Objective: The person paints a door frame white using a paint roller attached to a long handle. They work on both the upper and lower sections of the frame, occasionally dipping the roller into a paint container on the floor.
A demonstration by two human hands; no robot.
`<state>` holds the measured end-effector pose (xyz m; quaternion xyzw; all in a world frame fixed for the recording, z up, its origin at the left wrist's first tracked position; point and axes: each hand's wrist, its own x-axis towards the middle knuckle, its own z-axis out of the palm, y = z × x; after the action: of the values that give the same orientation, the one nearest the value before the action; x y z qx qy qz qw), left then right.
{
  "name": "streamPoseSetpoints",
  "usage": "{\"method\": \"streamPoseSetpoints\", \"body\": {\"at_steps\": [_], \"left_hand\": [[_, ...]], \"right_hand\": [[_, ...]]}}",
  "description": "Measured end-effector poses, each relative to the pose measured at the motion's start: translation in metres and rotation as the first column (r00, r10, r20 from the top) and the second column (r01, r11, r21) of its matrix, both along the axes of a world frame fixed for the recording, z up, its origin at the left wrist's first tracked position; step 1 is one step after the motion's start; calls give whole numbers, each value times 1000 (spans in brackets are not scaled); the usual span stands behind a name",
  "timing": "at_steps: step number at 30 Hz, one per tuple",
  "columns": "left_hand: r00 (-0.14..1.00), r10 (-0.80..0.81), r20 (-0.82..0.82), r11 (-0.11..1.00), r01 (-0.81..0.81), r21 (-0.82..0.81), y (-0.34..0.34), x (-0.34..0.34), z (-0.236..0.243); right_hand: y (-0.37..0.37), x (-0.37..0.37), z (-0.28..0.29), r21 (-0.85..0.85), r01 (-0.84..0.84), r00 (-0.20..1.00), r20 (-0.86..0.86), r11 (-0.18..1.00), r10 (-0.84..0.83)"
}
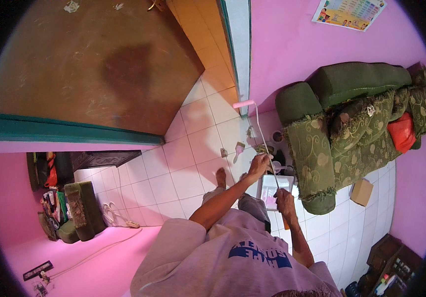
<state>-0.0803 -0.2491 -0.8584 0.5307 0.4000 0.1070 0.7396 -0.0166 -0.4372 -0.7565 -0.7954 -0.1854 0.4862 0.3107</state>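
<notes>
A paint roller with a pink sleeve (243, 104) and a long thin metal rod (261, 129) reaches away from me, its sleeve near the foot of the door frame; I cannot tell whether they touch. My left hand (259, 166) is closed around the middle of the rod. Closer to my body, my right hand (285, 200) grips the roller's lower end, and an orange piece shows below that hand. Under the rod, on the floor, lies a whitish tray (269, 202) with pink paint in it. A paintbrush (238, 151) with pink on it lies left of the rod.
A green patterned sofa (317, 148) with a red cushion (402, 132) stands at right against the pink wall. By its foot are a round container (278, 136) and a cardboard box (361, 192). A brown door (99, 64) fills the upper left. A cable (94, 252) runs at lower left.
</notes>
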Motion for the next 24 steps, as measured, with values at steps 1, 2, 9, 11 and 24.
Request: {"method": "streamPoseSetpoints", "body": {"at_steps": [1, 2, 9, 11, 24], "left_hand": [[999, 20, -28, 999, -22, -49, 6, 4, -2], [998, 38, -56, 994, -44, -96, 13, 9, -3], [999, 54, 8, 984, -51, -173, 47, 20, -10], [997, 70, 31, 974, -61, -217, 53, 21, -7], [998, 38, 57, 970, -23, -243, 62, 23, -18]], "right_hand": [[8, 5, 0, 5, -13, 1000, 15, 1000, 12], [15, 9, 0, 13, -24, 999, 32, 1000, 24], [45, 28, -23, 33, -165, 965, 213, 986, 155], [50, 30, -21, 32, -175, 962, 217, 984, 164], [62, 25, -2, 4, -47, 997, 62, 999, 47]]}}
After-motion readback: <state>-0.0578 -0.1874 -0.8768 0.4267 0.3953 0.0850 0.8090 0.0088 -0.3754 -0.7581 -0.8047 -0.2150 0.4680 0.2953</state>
